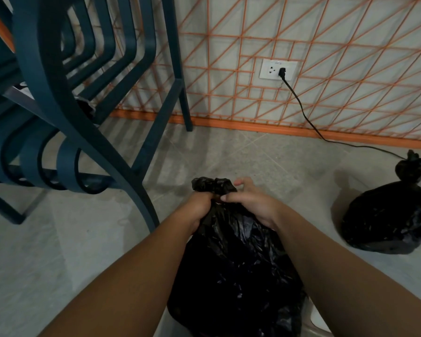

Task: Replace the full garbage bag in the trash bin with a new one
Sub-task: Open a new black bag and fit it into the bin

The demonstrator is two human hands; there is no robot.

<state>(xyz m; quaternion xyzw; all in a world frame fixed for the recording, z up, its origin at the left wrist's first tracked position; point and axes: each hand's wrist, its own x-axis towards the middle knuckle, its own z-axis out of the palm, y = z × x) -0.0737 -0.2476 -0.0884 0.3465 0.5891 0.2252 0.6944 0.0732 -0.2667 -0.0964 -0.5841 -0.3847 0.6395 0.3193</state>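
Observation:
A full black garbage bag [236, 268] fills the lower middle of the head view, its gathered neck bunched at the top. My left hand [199, 207] grips the neck from the left. My right hand [250, 203] closes on the neck from the right, fingers pinching the plastic. A pale rim of the trash bin [319, 317] shows under the bag at the bottom edge; most of the bin is hidden by the bag and my arms.
A second black bag [389, 215], tied shut, lies on the floor at the right. Stacked dark blue chairs [66, 113] stand at the left. A black cable [301, 110] runs from a wall socket [277, 69] down across the floor.

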